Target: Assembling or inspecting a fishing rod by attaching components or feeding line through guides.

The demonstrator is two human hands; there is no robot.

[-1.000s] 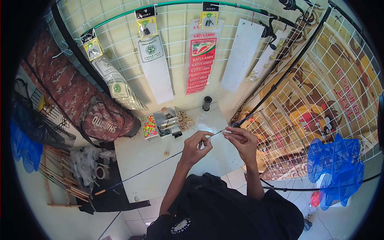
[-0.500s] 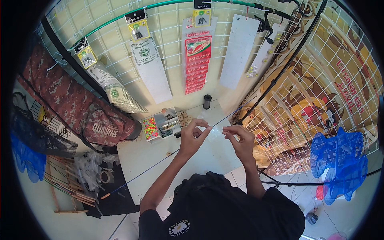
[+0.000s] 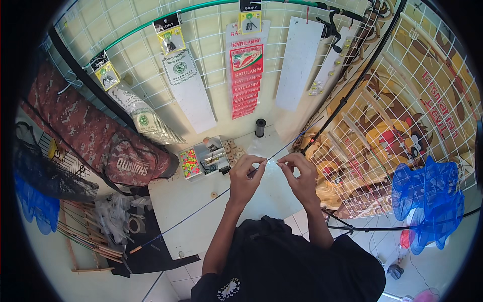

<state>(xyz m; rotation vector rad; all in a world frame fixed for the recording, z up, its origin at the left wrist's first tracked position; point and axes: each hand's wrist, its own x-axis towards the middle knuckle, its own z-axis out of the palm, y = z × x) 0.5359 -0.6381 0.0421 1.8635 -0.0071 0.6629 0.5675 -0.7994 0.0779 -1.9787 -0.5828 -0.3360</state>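
Above the white table [image 3: 186, 211], my left hand [image 3: 245, 175] has thumb and forefinger pinched together. My right hand [image 3: 300, 178] makes a similar pinch a short gap to its right. Whatever lies between the fingertips is too thin or small to make out. A slim blue fishing rod [image 3: 193, 214] with a cork-coloured butt slants from lower left to upper right, passing behind my left hand; I cannot tell whether the fingers touch it. A black spool [image 3: 260, 128] stands upright beyond my hands.
Left of my hands, a compartment box [image 3: 201, 177] holds colourful beads [image 3: 190, 164] and small parts. Tan rings [image 3: 231, 149] lie beside it. A camouflage rod bag [image 3: 126, 161] leans at left; blue nets [image 3: 427, 201] hang at right. Packets hang from the wall grid.
My left forearm has swung to the right and become more upright. The right hand has shifted slightly left, and both pinches stay closed.
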